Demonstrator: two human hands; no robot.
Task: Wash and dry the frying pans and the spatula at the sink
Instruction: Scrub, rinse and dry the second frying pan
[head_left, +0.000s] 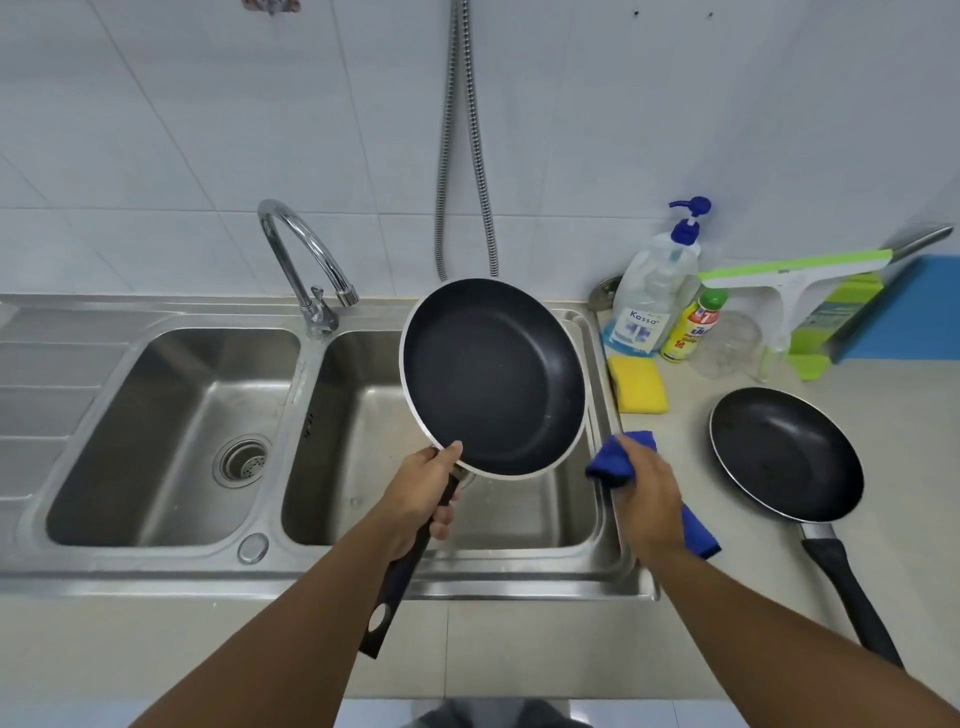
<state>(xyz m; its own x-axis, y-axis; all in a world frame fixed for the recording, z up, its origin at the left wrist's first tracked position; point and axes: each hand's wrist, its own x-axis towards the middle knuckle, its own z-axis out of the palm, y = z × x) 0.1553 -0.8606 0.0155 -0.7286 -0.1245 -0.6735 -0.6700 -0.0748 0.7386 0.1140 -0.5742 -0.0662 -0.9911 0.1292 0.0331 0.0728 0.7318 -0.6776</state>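
Centrally, the left grip (423, 486) is clamped round the black handle (400, 571) of a frying pan (493, 376), which is held tilted above the right basin of the sink (332, 467). A blue cloth (615, 457) is bunched in the closed right grip (644, 499), just beside the pan's rim. A second frying pan (784, 452) is laid on the surface (675, 597) to the right, near a yellow sponge (638, 384).

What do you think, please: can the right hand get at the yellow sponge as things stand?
Probably yes: the yellow sponge lies on the counter just beyond the right hand, nothing between them. But that hand grips the blue cloth, so it would have to drop it first.
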